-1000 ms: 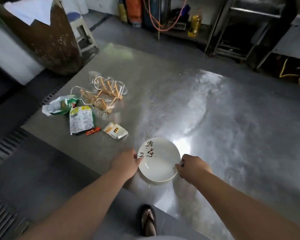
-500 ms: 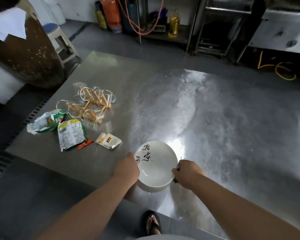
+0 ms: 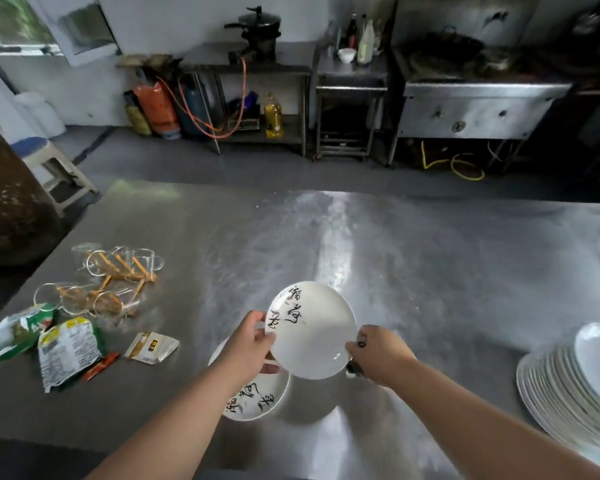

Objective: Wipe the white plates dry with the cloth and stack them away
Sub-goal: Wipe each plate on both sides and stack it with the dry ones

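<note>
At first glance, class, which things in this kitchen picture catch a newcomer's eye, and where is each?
First, the white plate with black brush writing, held over the steel table by the left hand and right hand at its rim. Next, a second written plate lying on the table just below it, and a stack of white plates at the right edge.

- Lower plate (image 3: 257,400): far part hidden under the upper plate (image 3: 314,336) and the left hand (image 3: 248,344).
- Right hand (image 3: 378,353): fingers hidden behind the upper plate's rim; the small dark thing (image 3: 355,368) below it is too small to tell.
- Plate stack (image 3: 568,386): cut off by the right edge.
- Brown vessel (image 3: 11,209), green packet (image 3: 7,334): cut off by the left edge.
- Black characters on both plates: blurred, unreadable.
</note>
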